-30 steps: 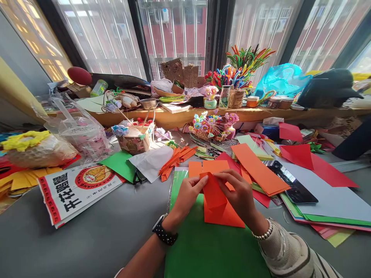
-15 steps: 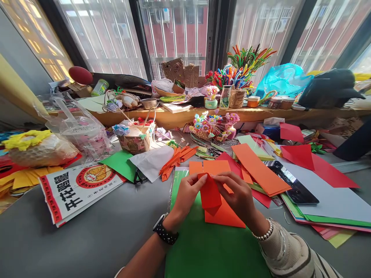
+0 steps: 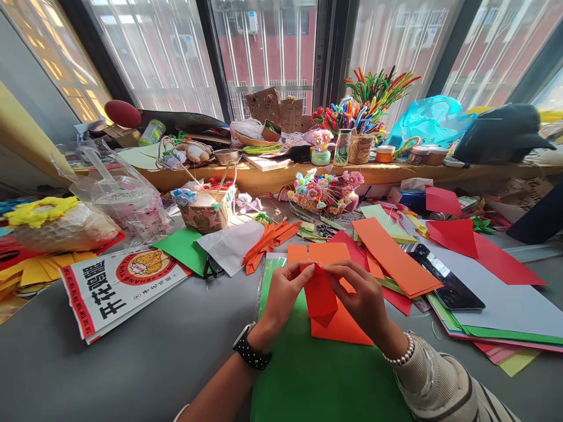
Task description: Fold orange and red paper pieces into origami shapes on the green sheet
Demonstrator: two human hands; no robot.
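Head view: grey table (image 3: 149, 363), crowded on its far side and both flanks. At left, a printed paper bag (image 3: 132, 293), lying flat; a clear cup (image 3: 127, 202) in crinkled plastic wrap; a yellow flower-shaped piece (image 3: 41, 211) on a wrapped bundle. Centre back, a small basket (image 3: 202, 215) with thin upright handles, and a cluster of craft flowers (image 3: 319, 190). On the ledge (image 3: 259, 181), fuzzy multicoloured stems (image 3: 352, 114) in a woven holder and a crumpled translucent blue bag (image 3: 426, 123). At right, a glossy black phone (image 3: 444, 278) on layered coloured paper (image 3: 505, 305), with smooth orange strips (image 3: 391, 252) overlapping the phone's near-left side. Beyond the left hand (image 3: 278, 299), narrow folded orange pieces (image 3: 268, 243), creased and heaped, beside a white sheet (image 3: 231, 243). Directly beneath the hands, a shiny green folder (image 3: 325, 387) with a clear edge strip, bearing flat orange paper (image 3: 345, 331), partly covered by the work above. Principal item: one folded orange-red piece (image 3: 319, 296), matt, creased, pointed at its lower end, held between the two hands over the folder. Left hand: thumb and fingers pinching its upper edge. Right hand (image 3: 363, 296): fingertips drawn together in a pinch at the same edge, close by the left fingertips.
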